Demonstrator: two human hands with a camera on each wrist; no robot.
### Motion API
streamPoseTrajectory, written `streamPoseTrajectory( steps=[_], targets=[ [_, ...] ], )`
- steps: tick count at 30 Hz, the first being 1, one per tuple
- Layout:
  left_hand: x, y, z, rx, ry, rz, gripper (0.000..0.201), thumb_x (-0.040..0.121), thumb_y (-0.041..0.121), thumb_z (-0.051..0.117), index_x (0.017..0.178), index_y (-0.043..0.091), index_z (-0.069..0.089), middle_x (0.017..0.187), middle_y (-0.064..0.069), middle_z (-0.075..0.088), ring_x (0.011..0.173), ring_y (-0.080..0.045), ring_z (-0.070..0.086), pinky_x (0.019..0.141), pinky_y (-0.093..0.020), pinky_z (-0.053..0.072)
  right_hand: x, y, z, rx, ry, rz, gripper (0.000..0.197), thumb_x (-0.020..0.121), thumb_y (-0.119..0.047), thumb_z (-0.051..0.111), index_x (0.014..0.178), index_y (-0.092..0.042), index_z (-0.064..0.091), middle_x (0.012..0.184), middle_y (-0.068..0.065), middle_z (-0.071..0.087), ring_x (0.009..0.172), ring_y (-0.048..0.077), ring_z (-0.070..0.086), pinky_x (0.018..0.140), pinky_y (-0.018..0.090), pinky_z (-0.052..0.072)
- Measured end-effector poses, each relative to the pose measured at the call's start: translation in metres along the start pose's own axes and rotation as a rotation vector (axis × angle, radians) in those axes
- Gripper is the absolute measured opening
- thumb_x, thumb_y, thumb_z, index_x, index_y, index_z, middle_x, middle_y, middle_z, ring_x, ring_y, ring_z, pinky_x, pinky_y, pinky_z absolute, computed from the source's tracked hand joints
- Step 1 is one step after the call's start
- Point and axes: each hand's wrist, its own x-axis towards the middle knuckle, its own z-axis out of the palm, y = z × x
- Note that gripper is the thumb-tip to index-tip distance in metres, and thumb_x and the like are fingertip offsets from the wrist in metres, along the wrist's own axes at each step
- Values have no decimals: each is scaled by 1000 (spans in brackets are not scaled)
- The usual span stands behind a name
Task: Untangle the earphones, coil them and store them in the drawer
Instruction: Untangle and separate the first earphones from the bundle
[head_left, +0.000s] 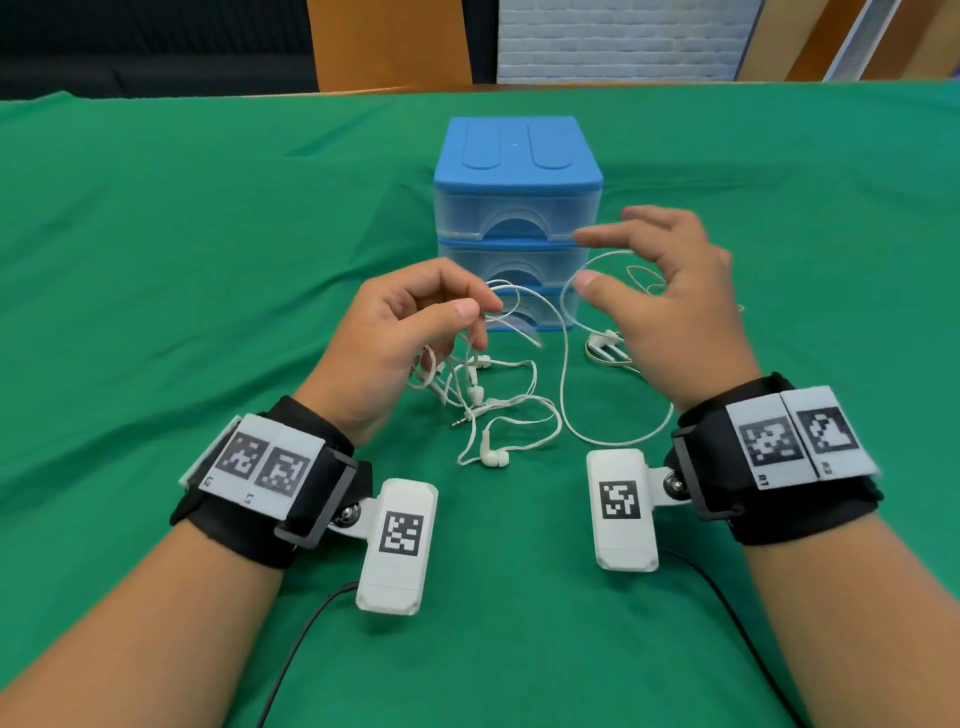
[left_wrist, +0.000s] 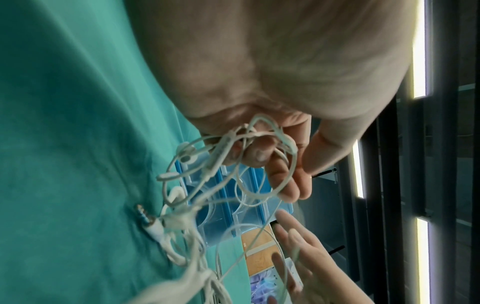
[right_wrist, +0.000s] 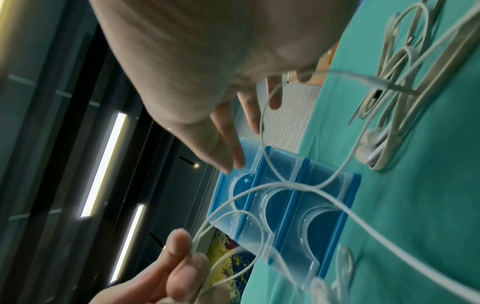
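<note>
a green cloth (head_left: 156, 260) covers the whole table and fills most of the head view. on it, at upper centre, stands a small blue drawer unit (head_left: 518, 156) of three clear drawers, all pushed in.

in front of it, centre frame, the left hand (head_left: 400, 332) is raised off the cloth with fingers curled, thumb and forefinger pinching a bunch of white cord; the left wrist view shows several loops gathered round those fingers. the right hand (head_left: 670, 291) hovers just right of centre, fingers spread and relaxed, pinching nothing that i can see, though a loop of cord arcs between its thumb and fingers and may be draped over one.

the tangled earphones (head_left: 483, 395) hang from the left hand and spill onto the cloth below and between the two hands, one earbud (head_left: 492, 457) lying nearest the wrists and the jack plug (head_left: 460, 422) just left of it. a second white set (head_left: 605, 345) lies on the cloth under the right hand, beside the unit's lower right corner; the right wrist view shows it folded in a bundle.

to my eye the cord is light, limp and a bit springy, so it'll snag on itself instead of sliding free. i'd hold it at the plug or an earbud and feed that end back through the loops, never yanking the thin wire.
</note>
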Motion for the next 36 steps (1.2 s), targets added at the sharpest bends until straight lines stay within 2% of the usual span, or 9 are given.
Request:
streamPoseTrajectory(
  steps=[5, 11, 16, 20, 24, 26, 29, 33, 36],
  targets=[
    [0, 3, 3, -1, -15, -42, 28, 85, 1, 41, 98, 3, 66, 74, -15, 64, 56, -8, 50, 50, -18, 34, -4, -2, 8, -131, -188, -23, 10, 85, -45, 69, 93, -50, 69, 142, -15, 42, 138, 19, 29, 112, 56, 26],
    [2, 4, 3, -18, 8, -57, 31, 89, 1, 46, 116, 13, 54, 72, -12, 66, 52, -16, 35, 49, -18, 35, -1, 2, 8, -142, -95, -24, 11, 83, -47, 70, 94, -49, 70, 114, -12, 42, 119, 19, 38, 104, 52, 36],
    [1, 5, 3, -43, -9, -64, 40, 89, 1, 47, 127, 14, 48, 72, -12, 66, 50, -14, 36, 50, -17, 36, 1, 5, 8, 9, -123, -115, 15, 86, -31, 74, 100, -34, 76, 83, -8, 44, 69, -7, 46, 72, 23, 36],
    [0, 4, 5, -32, -58, -80, 37, 89, 1, 47, 125, 13, 47, 72, -12, 67, 51, -12, 39, 52, -16, 38, -1, 2, 11, 70, -248, -178, 26, 90, -25, 71, 115, -32, 73, 81, -7, 46, 62, -4, 45, 67, 16, 31],
    [0, 5, 4, -14, -90, -85, 31, 91, -3, 47, 118, 13, 50, 72, -12, 68, 51, -11, 42, 52, -16, 37, 0, 0, 11, 97, -289, -215, 7, 88, -26, 73, 95, -24, 73, 82, 2, 52, 63, 4, 39, 67, 24, 38],
    [0, 5, 4, -1, -83, -89, 27, 94, -3, 48, 116, 12, 51, 73, -13, 68, 50, -11, 41, 51, -16, 37, 0, 1, 12, 134, -296, -197, 5, 86, -25, 73, 87, -21, 69, 86, 9, 57, 66, 18, 43, 68, 28, 41],
    [0, 3, 4, 21, -54, -99, 17, 94, 6, 53, 109, 12, 55, 75, -13, 70, 48, -11, 38, 49, -16, 36, -2, 2, 12, 165, -290, -175, 6, 86, -24, 73, 84, -23, 67, 87, -3, 58, 72, 34, 47, 66, 28, 43],
    [0, 1, 2, 56, -9, -74, 10, 96, 5, 56, 101, 13, 59, 78, -10, 72, 49, -11, 35, 48, -18, 33, -2, 1, 11, 260, -310, -143, 7, 89, -20, 71, 83, -17, 68, 78, -13, 60, 63, 31, 41, 58, 24, 37],
    [0, 0, 2, 66, 4, -36, 10, 93, 5, 58, 98, 12, 61, 82, -10, 72, 53, -6, 44, 52, -18, 35, -2, -1, 10, 316, -330, -184, 9, 91, -15, 68, 85, -8, 67, 80, 10, 69, 68, 32, 53, 65, 38, 44]
  ],
)
